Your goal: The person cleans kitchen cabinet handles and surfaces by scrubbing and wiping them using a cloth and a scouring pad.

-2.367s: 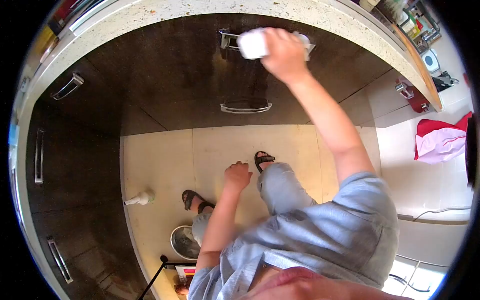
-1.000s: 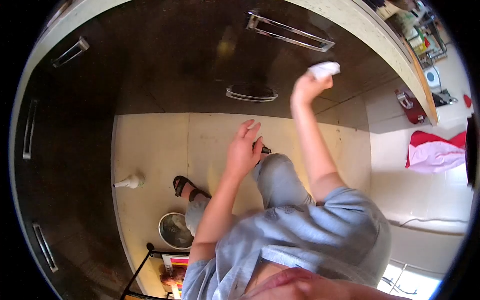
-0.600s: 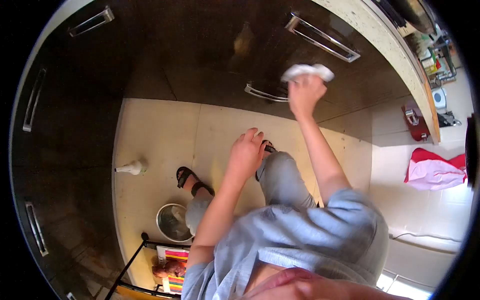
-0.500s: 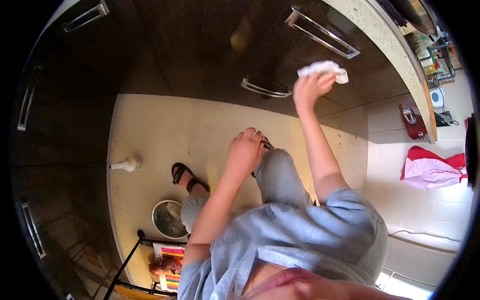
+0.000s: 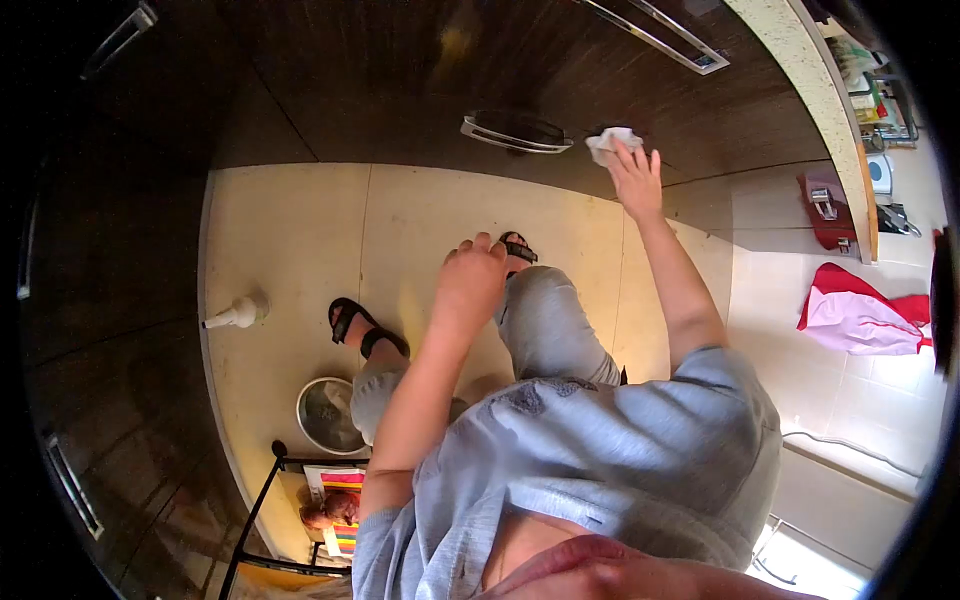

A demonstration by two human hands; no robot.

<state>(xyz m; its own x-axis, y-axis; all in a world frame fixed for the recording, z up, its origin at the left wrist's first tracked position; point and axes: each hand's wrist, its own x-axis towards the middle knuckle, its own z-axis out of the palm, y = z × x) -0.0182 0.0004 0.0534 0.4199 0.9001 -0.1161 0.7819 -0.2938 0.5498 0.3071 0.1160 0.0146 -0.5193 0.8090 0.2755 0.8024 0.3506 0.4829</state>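
No legible text or numbers. Striped printed sheet (image 5: 343, 482) at the black rack (image 5: 259, 505): any lettering too small. Packages (image 5: 866, 100) by worktop's (image 5: 795, 80) right end: too small, blurred.

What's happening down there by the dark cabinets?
Someone's right hand presses a white cloth against the dark cabinet front, beside a metal handle. The left hand hangs loosely curled, nothing visible in it. A metal bowl and a white bottle are on the floor.

White cloth (image 5: 602, 145), dark brown cabinet fronts (image 5: 380, 75), speckled cream countertop (image 5: 795, 50)
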